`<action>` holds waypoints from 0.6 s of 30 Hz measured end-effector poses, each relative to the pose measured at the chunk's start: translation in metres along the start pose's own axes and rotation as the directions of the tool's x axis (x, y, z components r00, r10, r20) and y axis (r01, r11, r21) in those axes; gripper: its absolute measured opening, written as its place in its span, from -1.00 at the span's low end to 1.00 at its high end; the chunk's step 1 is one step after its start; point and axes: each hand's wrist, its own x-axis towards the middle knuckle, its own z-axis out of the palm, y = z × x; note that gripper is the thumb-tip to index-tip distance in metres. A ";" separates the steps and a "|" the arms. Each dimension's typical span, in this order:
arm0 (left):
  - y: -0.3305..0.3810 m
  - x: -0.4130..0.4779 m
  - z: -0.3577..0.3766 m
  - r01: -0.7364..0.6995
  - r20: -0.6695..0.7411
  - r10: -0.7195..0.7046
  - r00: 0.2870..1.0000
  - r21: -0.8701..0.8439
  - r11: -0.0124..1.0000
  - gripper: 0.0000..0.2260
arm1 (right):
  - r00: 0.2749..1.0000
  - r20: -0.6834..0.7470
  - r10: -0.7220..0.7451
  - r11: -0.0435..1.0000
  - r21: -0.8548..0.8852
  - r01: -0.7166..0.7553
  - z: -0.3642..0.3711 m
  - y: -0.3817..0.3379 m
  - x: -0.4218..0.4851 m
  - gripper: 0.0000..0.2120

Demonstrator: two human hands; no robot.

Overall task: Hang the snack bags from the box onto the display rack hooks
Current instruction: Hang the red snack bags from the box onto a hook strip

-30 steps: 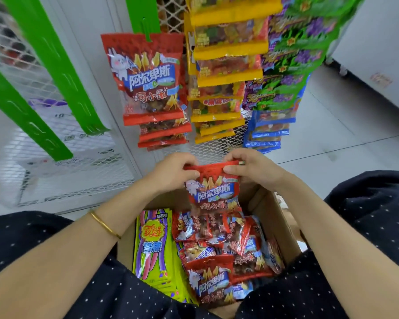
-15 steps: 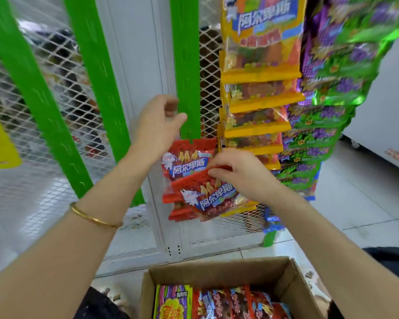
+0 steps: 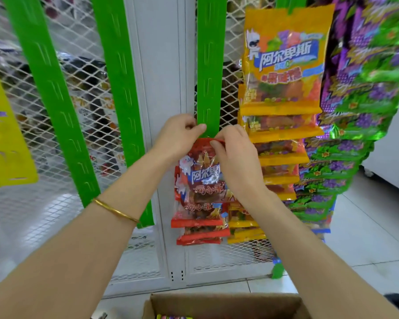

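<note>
A red snack bag (image 3: 200, 176) hangs against the middle green hanging strip (image 3: 208, 65), its top edge at the strip's lower part. My right hand (image 3: 235, 155) pinches the bag's top edge. My left hand (image 3: 180, 137) pinches the green strip just above the bag. More red bags (image 3: 200, 233) hang in a stack below it on the same strip. The cardboard box (image 3: 226, 302) sits open at the bottom edge, most of its contents out of view.
Two bare green strips (image 3: 56, 93) hang left on the white mesh rack (image 3: 83, 54). Yellow bags (image 3: 283, 65) and green-purple bags (image 3: 366, 88) fill strips to the right. A yellow strip (image 3: 3, 134) hangs at far left. Tiled floor lies to the right.
The bag was lifted out of the box up to the strip. My left hand moved onto the strip, and my right hand shifted to the bag's top edge. The view tilted upward.
</note>
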 end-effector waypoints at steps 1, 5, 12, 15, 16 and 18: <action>0.001 0.000 -0.001 0.008 0.006 -0.008 1.000 -0.015 1.000 -0.72 | 1.000 -0.016 -0.001 0.999 -0.035 0.000 0.001 -0.001 0.002 -0.85; 0.005 0.001 -0.004 0.043 0.055 -0.040 0.998 -0.041 0.998 -0.74 | 0.999 -0.052 0.003 0.986 -0.167 -0.012 0.006 -0.001 0.010 -0.81; 0.008 0.002 -0.005 0.040 0.036 -0.039 0.999 -0.025 0.999 -0.71 | 0.997 -0.059 0.050 0.981 -0.185 -0.060 0.014 -0.003 0.018 -0.90; 0.004 0.004 -0.005 0.067 0.045 -0.064 0.997 -0.062 0.996 -0.72 | 0.998 -0.022 0.052 0.980 -0.193 -0.055 0.017 0.001 0.014 -0.86; 0.002 0.004 -0.005 0.074 0.050 -0.071 0.996 -0.067 0.995 -0.74 | 0.999 -0.005 0.044 0.981 -0.187 -0.044 0.019 0.003 0.011 -0.87; -0.002 0.003 -0.006 0.075 0.060 -0.071 0.996 -0.076 0.994 -0.79 | 0.999 0.026 0.032 0.986 -0.163 -0.028 0.023 0.007 0.003 -0.90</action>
